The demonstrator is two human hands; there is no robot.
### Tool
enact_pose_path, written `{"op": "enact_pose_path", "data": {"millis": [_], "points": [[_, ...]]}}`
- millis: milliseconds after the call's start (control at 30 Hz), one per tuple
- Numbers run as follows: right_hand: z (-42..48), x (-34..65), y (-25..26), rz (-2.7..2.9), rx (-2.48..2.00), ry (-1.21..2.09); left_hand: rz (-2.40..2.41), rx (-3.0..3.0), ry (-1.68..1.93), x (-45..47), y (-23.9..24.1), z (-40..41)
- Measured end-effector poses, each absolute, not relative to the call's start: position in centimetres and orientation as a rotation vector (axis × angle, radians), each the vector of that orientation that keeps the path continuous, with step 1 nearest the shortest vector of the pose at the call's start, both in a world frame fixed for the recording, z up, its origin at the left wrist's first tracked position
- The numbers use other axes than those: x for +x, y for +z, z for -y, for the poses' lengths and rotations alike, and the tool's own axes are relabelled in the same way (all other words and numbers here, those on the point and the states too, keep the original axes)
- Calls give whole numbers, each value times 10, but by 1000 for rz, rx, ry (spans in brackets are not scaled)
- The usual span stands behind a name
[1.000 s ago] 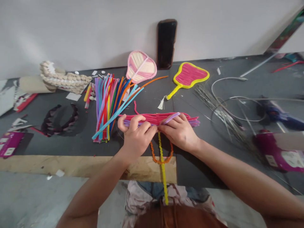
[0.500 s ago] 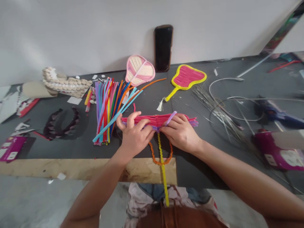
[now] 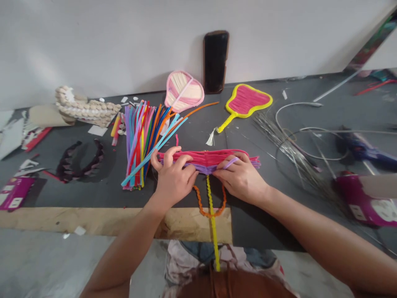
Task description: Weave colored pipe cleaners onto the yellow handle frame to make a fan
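Note:
Rows of pink and purple pipe cleaners (image 3: 207, 157) lie side by side across a yellow pipe-cleaner stem (image 3: 213, 231) that runs down toward my body. An orange twisted pipe-cleaner loop (image 3: 201, 207) hangs below the rows, crossing the stem. My left hand (image 3: 175, 178) grips the left part of the rows, fingers curled over them. My right hand (image 3: 243, 178) closes on the right part, and a loose purple pipe-cleaner end (image 3: 231, 162) sticks up across its fingers. Both hands' fingertips are partly hidden near the middle.
Left of my hands lies a bundle of coloured pipe cleaners (image 3: 136, 149), with a dark headband (image 3: 70, 165) beyond it. A pink-and-yellow fan (image 3: 248, 101), a pale pink fan (image 3: 186, 93) and a phone (image 3: 215, 62) are at the back. Wires (image 3: 291, 165) and a glue gun (image 3: 369, 147) lie right.
My right hand has shifted slightly right, away from the middle, baring more purple rows there. The loose purple end has tipped lower to the right. My left hand is nearly unmoved.

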State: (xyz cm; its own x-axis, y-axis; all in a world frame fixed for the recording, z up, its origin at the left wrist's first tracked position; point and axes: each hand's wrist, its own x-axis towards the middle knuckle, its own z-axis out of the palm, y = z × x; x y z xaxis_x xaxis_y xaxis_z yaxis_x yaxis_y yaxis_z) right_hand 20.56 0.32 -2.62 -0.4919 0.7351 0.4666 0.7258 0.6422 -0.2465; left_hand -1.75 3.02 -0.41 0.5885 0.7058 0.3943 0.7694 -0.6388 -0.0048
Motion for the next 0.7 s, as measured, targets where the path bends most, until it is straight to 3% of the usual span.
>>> {"op": "enact_pose_path", "data": {"millis": [367, 700], "points": [[-4, 204, -28, 2323, -1166, 41, 811, -2592, -646, -11, -10, -22], [-3, 204, -26, 2338, -1171, 41, 850, -2633, -614, -12, -12, -25]]}}
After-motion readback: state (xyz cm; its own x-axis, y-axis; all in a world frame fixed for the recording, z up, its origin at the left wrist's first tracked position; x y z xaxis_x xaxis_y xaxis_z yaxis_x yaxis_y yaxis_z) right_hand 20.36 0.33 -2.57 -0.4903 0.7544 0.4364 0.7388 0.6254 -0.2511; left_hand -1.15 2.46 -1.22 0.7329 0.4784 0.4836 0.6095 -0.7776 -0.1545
